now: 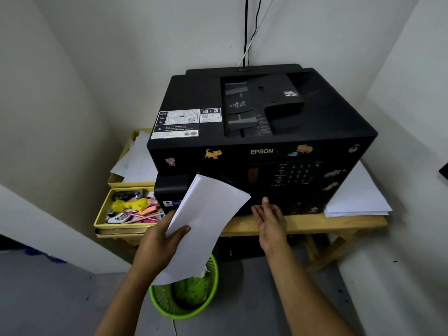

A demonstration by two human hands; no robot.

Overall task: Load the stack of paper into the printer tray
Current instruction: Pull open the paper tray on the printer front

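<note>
A black Epson printer (261,117) with animal stickers stands on a wooden table (303,225). My left hand (160,241) grips a thin stack of white paper (206,221), held tilted in front of the printer's lower left front. My right hand (269,217) is empty with fingers apart, its fingertips at the lower front of the printer, just right of the paper. The tray at the printer's bottom front is closed or hidden behind the paper and my hands.
A yellow box (104,214) of pens and small items sits left of the printer, with loose sheets (135,161) behind it. More white paper (356,197) lies on the table's right. A green mesh bin (184,297) stands on the floor below. Walls close in on both sides.
</note>
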